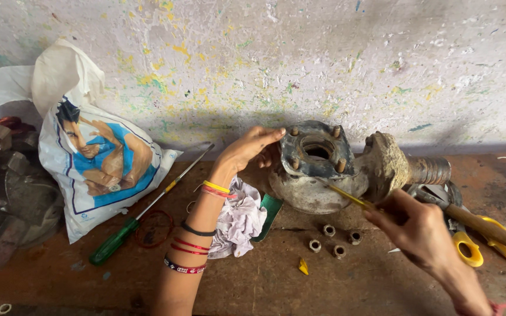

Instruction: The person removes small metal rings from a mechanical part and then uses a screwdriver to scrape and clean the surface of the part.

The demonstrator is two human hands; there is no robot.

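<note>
The left hand rests flat on the rusty hub. The right hand, nearer us, pokes a thin yellow tool, maybe a screwdriver, at its flange.

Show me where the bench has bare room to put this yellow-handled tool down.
Bare bench lies in front, between the left forearm and the right hand, below the four nuts. Another bare patch lies below the green screwdriver, front left. It is crowded around the flanged hub, the rag, and the scissors on the right.
</note>
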